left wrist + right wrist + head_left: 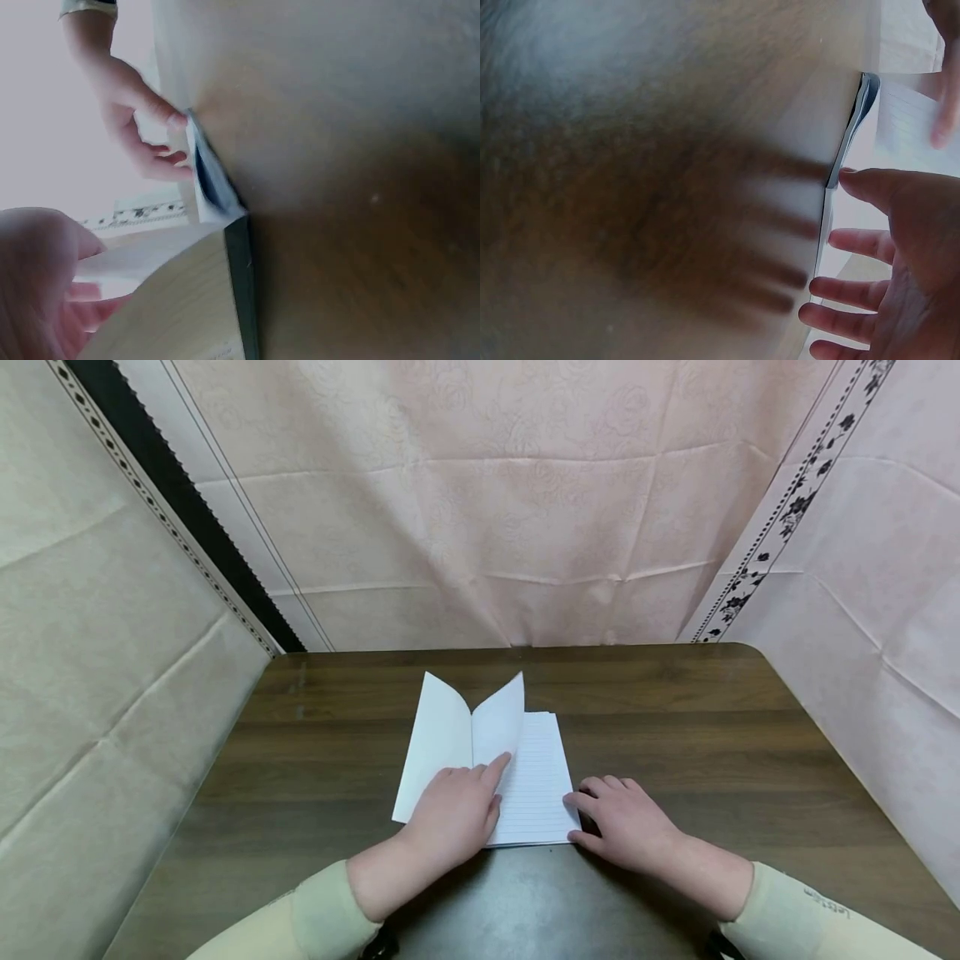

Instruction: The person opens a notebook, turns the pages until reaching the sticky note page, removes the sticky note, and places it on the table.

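Observation:
An open notebook [534,777] with lined paper lies on the table. One page [501,718] stands raised and curved near the middle, beside the blank left side [435,735]. My left hand [456,810] reaches over the notebook, its index fingertip against the raised page near that page's right edge and its thumb lower, over the lined sheet. My right hand [626,822] rests at the notebook's right edge. In the right wrist view, its fingers [847,292] are spread and fairly straight, with the thumb tip at the notebook's edge. Dark cover edging [238,277] shows in the left wrist view.
The brown wooden table [337,760] has a rounded far right corner. Pale patterned cloth [525,527] hangs behind it, with more cloth at the left and right sides. Light green sleeves [330,910] cover both forearms.

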{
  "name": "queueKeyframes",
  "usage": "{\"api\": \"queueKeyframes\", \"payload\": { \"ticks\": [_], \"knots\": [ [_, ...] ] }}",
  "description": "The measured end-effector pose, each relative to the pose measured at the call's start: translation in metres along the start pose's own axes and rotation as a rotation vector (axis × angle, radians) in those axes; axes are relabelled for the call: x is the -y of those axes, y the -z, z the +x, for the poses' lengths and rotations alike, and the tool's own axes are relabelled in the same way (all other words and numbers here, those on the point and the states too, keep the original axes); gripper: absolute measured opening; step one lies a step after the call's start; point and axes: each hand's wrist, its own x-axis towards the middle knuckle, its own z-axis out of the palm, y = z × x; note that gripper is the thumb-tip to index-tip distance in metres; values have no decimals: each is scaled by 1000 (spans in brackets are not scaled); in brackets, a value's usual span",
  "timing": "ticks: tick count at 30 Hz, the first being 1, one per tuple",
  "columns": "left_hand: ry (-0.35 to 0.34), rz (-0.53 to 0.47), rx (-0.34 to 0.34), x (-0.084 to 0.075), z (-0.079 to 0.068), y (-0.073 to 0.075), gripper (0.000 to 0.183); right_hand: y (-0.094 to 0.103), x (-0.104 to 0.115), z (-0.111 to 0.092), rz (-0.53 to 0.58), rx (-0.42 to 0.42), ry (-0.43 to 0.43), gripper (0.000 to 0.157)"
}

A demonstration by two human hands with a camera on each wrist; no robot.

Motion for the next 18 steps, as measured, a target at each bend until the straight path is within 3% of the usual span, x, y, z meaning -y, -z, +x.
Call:
{"api": "queueKeyframes", "payload": {
  "ticks": [5, 8, 14, 18],
  "knots": [
    [13, -30, -215, 12, -6, 13, 67, 1, 1, 0, -3, 16, -13, 47],
    [8, 9, -277, 18, -13, 18, 72, 1, 2, 0, -9, 16, -16, 48],
    [1, 115, -278, 24, -24, 22, 58, 1, 2, 0, -15, 15, -20, 48],
    [5, 173, -229, 26, -30, 25, 46, 1, 2, 0, -12, 10, -22, 47]
  ]
}}
